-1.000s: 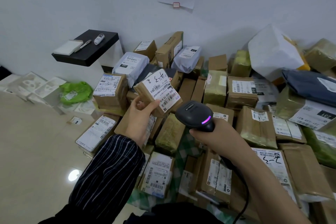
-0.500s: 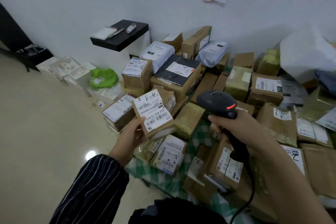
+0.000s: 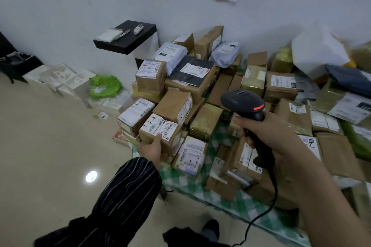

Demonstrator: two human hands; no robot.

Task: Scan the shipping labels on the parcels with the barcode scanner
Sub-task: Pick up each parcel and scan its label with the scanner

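Note:
My left hand (image 3: 152, 148) grips a small brown parcel (image 3: 160, 132) low at the left front edge of the pile, its white shipping label facing up with handwritten marks on it. My right hand (image 3: 265, 130) holds the handle of the black barcode scanner (image 3: 244, 104), whose red light glows at the back of its head. The scanner head sits to the right of and above the held parcel, pointing left. Its black cable (image 3: 267, 204) hangs down to the floor.
Several brown boxes and grey mailer bags (image 3: 200, 78) are heaped on a green checked cloth (image 3: 212, 192) against the white wall. A black shelf (image 3: 128, 40) carries a pad, pen and small device. White boxes (image 3: 60, 78) and a green bag (image 3: 104, 86) lie left on the tiled floor.
My left hand has lowered the labelled parcel from in front of the scanner down to the front edge of the pile. The scanner light turned from purple to red, and the view swung left.

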